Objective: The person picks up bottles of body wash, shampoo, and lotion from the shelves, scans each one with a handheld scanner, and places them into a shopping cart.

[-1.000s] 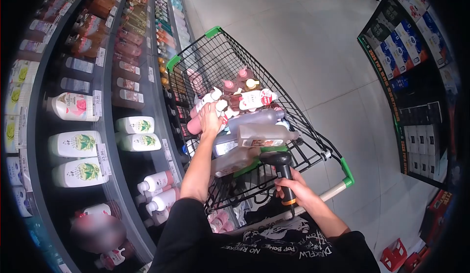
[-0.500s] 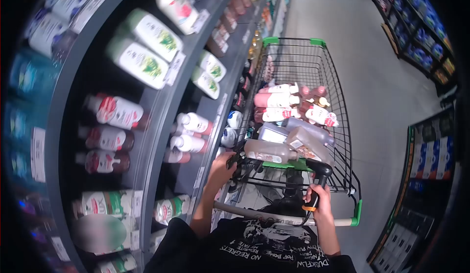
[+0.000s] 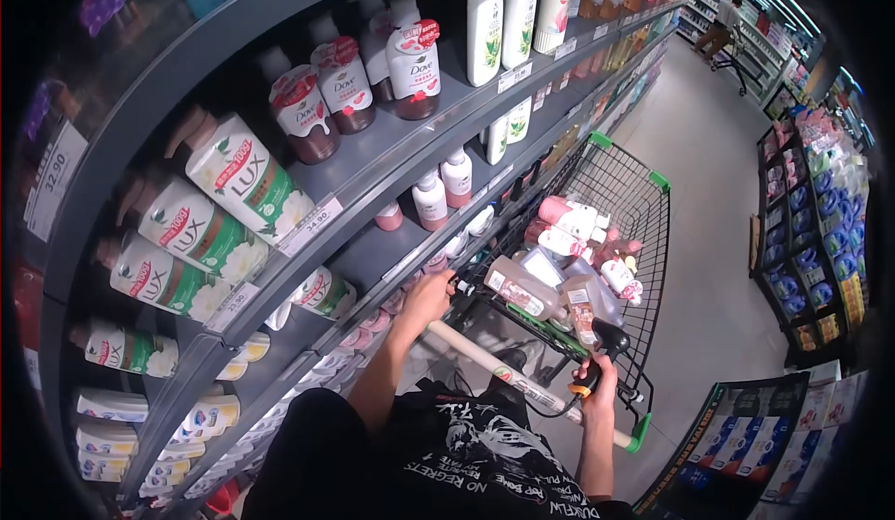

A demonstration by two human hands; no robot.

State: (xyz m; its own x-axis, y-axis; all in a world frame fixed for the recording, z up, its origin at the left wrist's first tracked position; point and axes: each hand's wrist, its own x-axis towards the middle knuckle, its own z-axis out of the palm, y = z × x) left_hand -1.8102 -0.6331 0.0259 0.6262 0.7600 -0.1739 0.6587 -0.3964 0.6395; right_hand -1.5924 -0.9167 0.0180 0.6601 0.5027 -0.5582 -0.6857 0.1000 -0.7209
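My left hand grips the near left corner of the black wire shopping cart, where the wooden handle bar begins. My right hand holds a black barcode scanner by its grip and rests against the handle bar near its green end. The cart's basket is filled with several pump bottles, pink, white and brownish, lying on their sides. The cart stands close along the shelf on my left.
A tall grey shelf unit on my left carries Lux bottles, Dove bottles and green-and-white bottles, with price tags on the edges. Across the tiled aisle stand racks of blue packages. A person with a cart is far down the aisle.
My left hand left the bottles in the cart and moved back to grip its near left corner. My view swung up along the shelves; the right hand kept hold of the scanner.
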